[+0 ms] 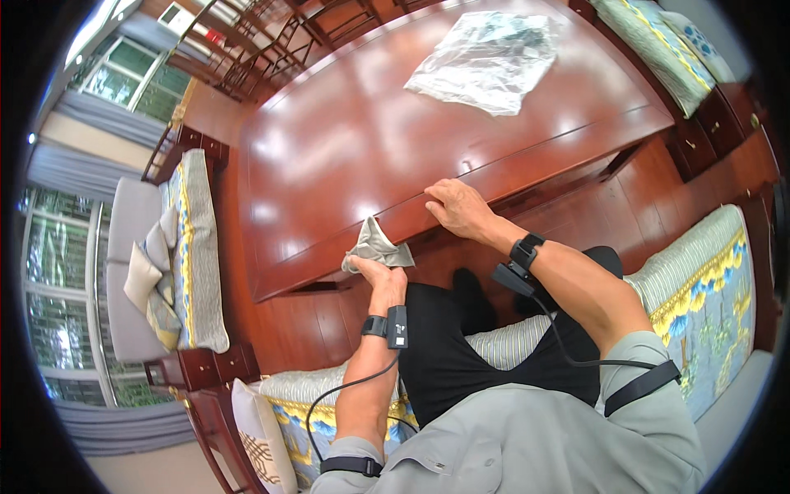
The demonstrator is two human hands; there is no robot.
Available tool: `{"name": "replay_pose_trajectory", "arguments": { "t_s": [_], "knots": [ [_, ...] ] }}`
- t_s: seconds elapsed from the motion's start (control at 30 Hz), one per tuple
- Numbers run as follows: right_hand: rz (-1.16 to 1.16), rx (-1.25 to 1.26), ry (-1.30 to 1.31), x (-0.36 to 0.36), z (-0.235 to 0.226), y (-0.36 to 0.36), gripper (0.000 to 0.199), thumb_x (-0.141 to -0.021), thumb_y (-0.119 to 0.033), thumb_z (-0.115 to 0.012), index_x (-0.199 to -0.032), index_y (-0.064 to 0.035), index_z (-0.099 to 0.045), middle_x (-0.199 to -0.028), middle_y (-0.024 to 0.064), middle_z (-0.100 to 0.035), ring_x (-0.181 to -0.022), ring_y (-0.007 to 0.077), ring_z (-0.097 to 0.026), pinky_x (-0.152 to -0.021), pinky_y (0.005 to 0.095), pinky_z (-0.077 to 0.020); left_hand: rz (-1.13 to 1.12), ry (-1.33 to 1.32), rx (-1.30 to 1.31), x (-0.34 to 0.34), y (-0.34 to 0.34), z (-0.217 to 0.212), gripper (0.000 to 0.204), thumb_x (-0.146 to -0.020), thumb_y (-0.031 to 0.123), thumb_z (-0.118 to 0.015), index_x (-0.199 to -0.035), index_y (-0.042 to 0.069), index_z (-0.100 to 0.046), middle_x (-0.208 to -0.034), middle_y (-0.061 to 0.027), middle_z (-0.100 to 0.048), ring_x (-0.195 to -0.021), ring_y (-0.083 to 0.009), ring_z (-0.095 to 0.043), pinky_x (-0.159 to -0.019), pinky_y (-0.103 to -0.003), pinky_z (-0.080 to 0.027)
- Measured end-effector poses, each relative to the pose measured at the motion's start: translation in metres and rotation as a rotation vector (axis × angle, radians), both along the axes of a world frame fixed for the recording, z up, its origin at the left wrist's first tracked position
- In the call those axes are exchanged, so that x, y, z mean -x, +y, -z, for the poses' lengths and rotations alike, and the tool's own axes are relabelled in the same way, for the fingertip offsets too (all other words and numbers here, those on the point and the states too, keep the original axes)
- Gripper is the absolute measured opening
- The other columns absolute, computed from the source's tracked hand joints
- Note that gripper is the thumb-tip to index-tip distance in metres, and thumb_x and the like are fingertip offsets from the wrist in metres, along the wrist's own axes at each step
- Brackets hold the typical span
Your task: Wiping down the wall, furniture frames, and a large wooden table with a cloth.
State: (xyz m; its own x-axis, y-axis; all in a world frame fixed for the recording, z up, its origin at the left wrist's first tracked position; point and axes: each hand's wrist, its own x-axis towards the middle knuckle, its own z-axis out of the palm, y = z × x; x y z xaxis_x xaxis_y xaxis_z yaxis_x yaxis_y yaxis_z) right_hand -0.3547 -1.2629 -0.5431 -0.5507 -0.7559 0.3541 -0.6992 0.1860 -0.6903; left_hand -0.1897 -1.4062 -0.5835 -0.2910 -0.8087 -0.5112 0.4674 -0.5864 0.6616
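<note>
Cloth (374, 240): one, in left hand (382, 277); table (354, 156): one.

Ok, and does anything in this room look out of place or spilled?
No spill shows. Some clear plastic lies crumpled on the polished table, beyond the hands, looking untidy. Cushions on the left-hand sofa lean askew against one another. The left hand holds a bunched grey cloth; nothing odd there.
</note>
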Motion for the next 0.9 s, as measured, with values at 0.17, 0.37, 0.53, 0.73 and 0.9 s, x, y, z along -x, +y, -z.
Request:
{"name": "replay_pose_trajectory", "arguments": {
  "t_s": [0.17, 0.37, 0.53, 0.73, 0.9],
  "knots": [
    [0.119, 0.049, 0.04, 0.026, -0.01, 0.057, 0.027, -0.09, -0.018, -0.067, -0.109, 0.0005, -0.069, -0.105, 0.0187, -0.068, -0.105, 0.0373, -0.063, -0.094, 0.0468, -0.0515, 0.042, -0.036, 0.025, 0.037, 0.039, 0.001, 0.071, -0.102, 0.067, -0.023, -0.136, 0.019, -0.061, -0.142, -0.0019, -0.06, -0.129, -0.0282, -0.056, -0.11, -0.055, -0.044],
    [0.353, -0.003, 0.237, 0.087, -0.017, 0.102, 0.019, -0.088, -0.016, -0.069, -0.1, -0.001, -0.067, -0.099, 0.0168, -0.064, -0.1, 0.038, -0.062, -0.089, 0.0477, -0.0527, 0.109, -0.03, 0.011, 0.062, 0.065, 0.01, 0.071, -0.103, 0.066, -0.021, -0.135, 0.019, -0.062, -0.142, -0.0028, -0.06, -0.131, -0.0293, -0.055, -0.111, -0.056, -0.043],
    [0.479, -0.169, 0.287, 0.138, -0.014, 0.121, 0.023, -0.09, -0.02, -0.07, -0.104, -0.0029, -0.064, -0.108, 0.0169, -0.061, -0.109, 0.0348, -0.058, -0.094, 0.0458, -0.0508, 0.21, 0.033, 0.011, 0.073, 0.082, 0.011, 0.072, -0.103, 0.07, -0.023, -0.142, 0.017, -0.054, -0.146, -0.0035, -0.056, -0.132, -0.03, -0.053, -0.116, -0.054, -0.038],
    [0.62, -0.074, 0.318, 0.174, 0.018, 0.131, 0.027, -0.092, -0.026, -0.07, -0.105, -0.0032, -0.063, -0.108, 0.015, -0.061, -0.11, 0.0332, -0.056, -0.098, 0.045, -0.0477, 0.354, -0.044, -0.081, 0.065, 0.097, -0.013, 0.065, -0.105, 0.065, -0.032, -0.144, 0.017, -0.051, -0.144, -0.0048, -0.056, -0.133, -0.0304, -0.053, -0.112, -0.056, -0.044],
    [0.639, -0.065, 0.346, 0.176, 0.017, 0.133, 0.027, -0.092, -0.03, -0.07, -0.098, -0.0043, -0.066, -0.106, 0.0121, -0.061, -0.11, 0.0303, -0.055, -0.1, 0.0433, -0.0454, 0.658, -0.118, 0.009, 0.037, 0.111, -0.044, 0.051, -0.107, 0.049, -0.048, -0.141, 0.011, -0.052, -0.142, -0.0067, -0.059, -0.128, -0.0272, -0.059, -0.11, -0.047, -0.048]
  ]
}}
